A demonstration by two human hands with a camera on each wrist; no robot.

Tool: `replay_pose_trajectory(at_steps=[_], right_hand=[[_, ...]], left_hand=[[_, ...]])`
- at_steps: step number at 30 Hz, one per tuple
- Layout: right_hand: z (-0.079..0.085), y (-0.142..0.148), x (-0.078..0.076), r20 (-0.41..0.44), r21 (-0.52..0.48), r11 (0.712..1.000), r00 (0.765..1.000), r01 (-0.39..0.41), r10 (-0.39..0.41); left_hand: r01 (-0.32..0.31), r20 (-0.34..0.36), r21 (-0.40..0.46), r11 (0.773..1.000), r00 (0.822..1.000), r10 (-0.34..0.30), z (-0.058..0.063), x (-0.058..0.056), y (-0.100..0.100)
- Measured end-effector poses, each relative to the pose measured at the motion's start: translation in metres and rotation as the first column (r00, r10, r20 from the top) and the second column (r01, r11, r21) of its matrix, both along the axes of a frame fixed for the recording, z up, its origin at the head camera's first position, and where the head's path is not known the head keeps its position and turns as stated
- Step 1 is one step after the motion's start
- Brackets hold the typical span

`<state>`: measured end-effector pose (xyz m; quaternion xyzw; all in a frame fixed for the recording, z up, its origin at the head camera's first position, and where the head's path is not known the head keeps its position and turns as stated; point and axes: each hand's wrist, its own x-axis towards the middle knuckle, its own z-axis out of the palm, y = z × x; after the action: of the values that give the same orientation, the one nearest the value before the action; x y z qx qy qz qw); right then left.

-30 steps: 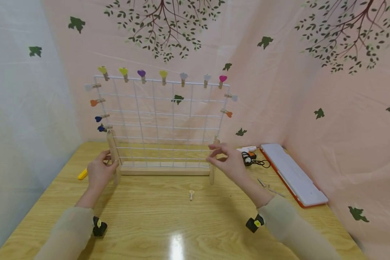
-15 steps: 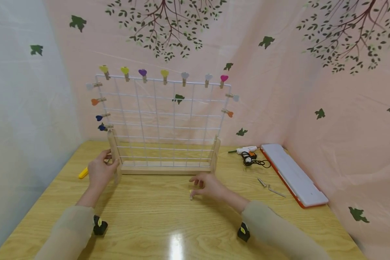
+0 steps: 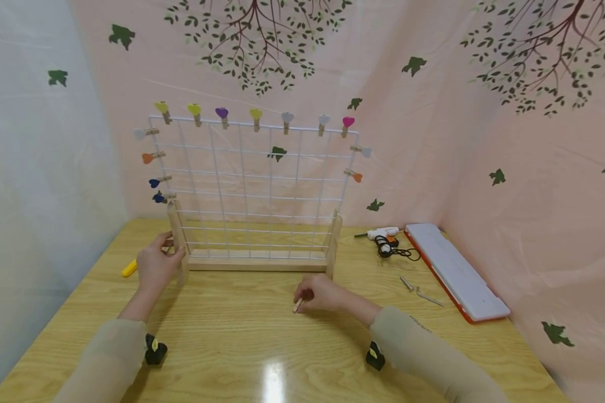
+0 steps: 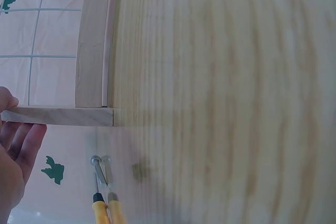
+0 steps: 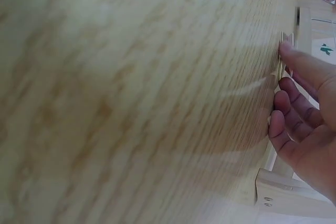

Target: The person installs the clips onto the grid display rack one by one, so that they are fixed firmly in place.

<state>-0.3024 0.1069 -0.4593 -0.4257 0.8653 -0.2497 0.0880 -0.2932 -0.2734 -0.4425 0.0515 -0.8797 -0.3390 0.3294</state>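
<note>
My left hand [image 3: 156, 262] grips the left wooden upright [image 3: 178, 229] of a stand, thumb on one side and fingers on the other in the left wrist view. The stand bears a white wire grid [image 3: 269, 127]. Small wooden clothespins with coloured hearts, such as a purple one [image 3: 222, 113] and a pink one [image 3: 348, 122], are clipped along its top and both sides. In front of the stand, my right hand [image 3: 324, 294] pinches a small clothespin [image 3: 298, 305] between thumb and fingers, low at the tabletop. Its heart is hidden by the fingers.
At the right lie a white glue gun [image 3: 383, 233] with a coiled black cord [image 3: 398, 253], a metal bolt [image 3: 406, 283], a thin metal rod [image 3: 429, 299] and a long white-and-red case [image 3: 456, 271]. A yellow-handled screwdriver [image 4: 101, 212] lies behind my left hand.
My right hand has come away from the stand's right upright, down and left to the clothespin on the table, and now pinches and tilts it. My left hand has stayed on the left upright.
</note>
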Motion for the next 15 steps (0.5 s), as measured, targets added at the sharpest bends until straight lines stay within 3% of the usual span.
replay_pose_trajectory(at_steps=[7,15], right_hand=[[0.001,0.003,0.002,-0.006,0.025,1.0,1.0,0.0,0.0],[0.017,0.014,0.008,0.085,-0.073,0.996,0.996,0.043,-0.037]], left_hand=[[0.013,-0.029,0.0,1.0,0.999,-0.013,0.0,0.001,-0.001],[0.017,-0.022,-0.004,1.0,1.0,-0.017,0.001,0.001,-0.001]])
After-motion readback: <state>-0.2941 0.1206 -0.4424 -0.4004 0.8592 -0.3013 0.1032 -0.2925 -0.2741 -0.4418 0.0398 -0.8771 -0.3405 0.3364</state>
